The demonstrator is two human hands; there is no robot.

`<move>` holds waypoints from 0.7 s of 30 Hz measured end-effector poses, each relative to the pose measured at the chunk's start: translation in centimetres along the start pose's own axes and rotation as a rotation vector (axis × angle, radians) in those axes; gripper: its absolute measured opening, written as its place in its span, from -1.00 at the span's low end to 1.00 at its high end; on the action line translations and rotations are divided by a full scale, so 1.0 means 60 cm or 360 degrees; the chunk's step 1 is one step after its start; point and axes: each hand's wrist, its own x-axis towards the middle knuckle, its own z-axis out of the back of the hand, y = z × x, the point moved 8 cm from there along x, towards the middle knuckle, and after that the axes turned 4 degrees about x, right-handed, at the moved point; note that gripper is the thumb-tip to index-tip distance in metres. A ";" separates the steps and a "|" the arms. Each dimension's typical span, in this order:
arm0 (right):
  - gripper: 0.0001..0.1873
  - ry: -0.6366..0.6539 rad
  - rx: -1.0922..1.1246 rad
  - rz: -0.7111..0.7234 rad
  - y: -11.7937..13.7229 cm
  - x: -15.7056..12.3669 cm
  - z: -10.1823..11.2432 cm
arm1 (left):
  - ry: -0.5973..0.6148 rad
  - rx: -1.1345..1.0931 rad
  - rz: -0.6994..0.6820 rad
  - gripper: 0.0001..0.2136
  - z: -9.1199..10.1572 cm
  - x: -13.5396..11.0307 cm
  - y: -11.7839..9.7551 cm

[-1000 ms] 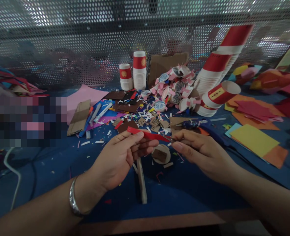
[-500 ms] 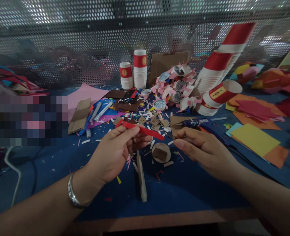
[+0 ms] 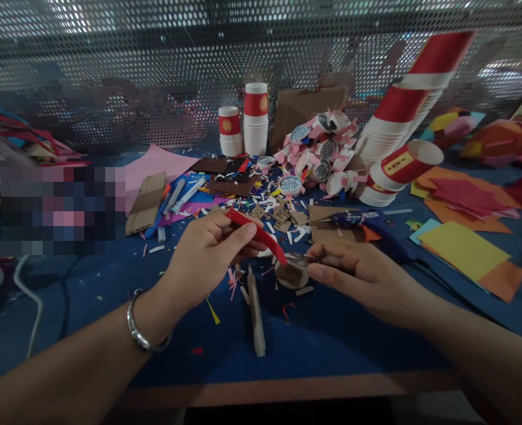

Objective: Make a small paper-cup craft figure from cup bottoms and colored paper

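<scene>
Pinched between the thumb and fingers of my left hand (image 3: 208, 251) is a strip of red paper (image 3: 267, 241), its free end pointing down and to the right. My right hand (image 3: 358, 274) is closed on a thin metal tool (image 3: 297, 258); the fingers cover most of it, so its kind is unclear. The tool's tip is close to the strip's free end. Below both lies a white disc (image 3: 303, 280) with a brown cardboard piece (image 3: 290, 274) on it. A whitish pen-shaped stick (image 3: 256, 313) rests between my hands, pointing away from me.
Paper scraps (image 3: 265, 206) litter the blue table (image 3: 323, 348). Behind stand stacked paper cups (image 3: 255, 121) and a heap of pink-and-white cup pieces (image 3: 318, 153). A blue corded tool (image 3: 376, 227) lies right, near coloured paper sheets (image 3: 465, 251). A perforated metal panel (image 3: 176, 77) closes the back.
The red strip has tilted, its free end now lower and over the disc's edge. My right hand has moved slightly left and down, bringing the metal tool's tip close to the strip.
</scene>
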 end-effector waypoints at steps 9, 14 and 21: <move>-0.60 -0.0067 -0.0010 -0.0016 -0.002 -0.001 0.006 | -0.0088 0.0100 -0.0058 -0.85 0.013 -0.001 -0.007; -0.59 -0.0016 0.0036 -0.0051 -0.004 -0.001 0.001 | -0.0067 0.0117 -0.0070 -0.87 0.007 0.001 -0.006; -0.61 0.0016 0.0082 -0.0047 -0.001 -0.001 -0.004 | -0.0042 0.0134 -0.0125 -0.87 0.002 -0.002 -0.008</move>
